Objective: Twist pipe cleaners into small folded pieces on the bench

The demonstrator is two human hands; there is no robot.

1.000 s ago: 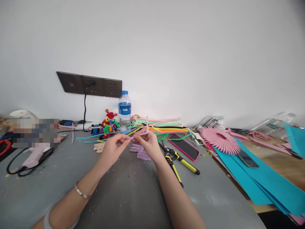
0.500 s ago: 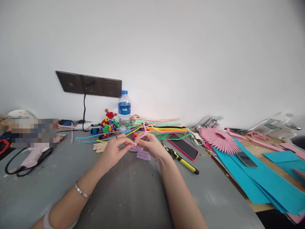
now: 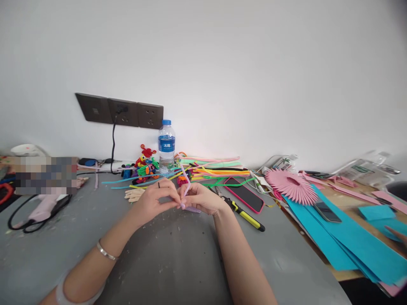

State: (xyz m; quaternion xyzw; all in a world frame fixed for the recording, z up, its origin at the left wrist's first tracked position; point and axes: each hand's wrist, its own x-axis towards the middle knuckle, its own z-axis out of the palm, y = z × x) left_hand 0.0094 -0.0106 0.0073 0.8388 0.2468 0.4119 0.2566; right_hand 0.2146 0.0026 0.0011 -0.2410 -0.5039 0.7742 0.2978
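A light purple pipe cleaner is pinched between my two hands, its bent free end sticking up. The fingertips of my left hand press on its lower, curled end. My right hand grips the same pipe cleaner just beside, thumb against the forefinger. Under my right hand, folded purple pieces lie on the grey table, mostly hidden. Folded cream pieces lie left of my left hand. Behind my hands is a spread of coloured pipe cleaners.
Pliers with yellow-black handles and a pink-cased phone lie right of my hands. A water bottle stands at the wall by colourful pipe-cleaner figures. A pink glue gun lies left. Another person's hand touches blue paper at right.
Both hands have come slightly nearer, and the upright end of the pipe cleaner has swung left. My right hand now covers more of the purple pieces. The other person's blue paper has shifted.
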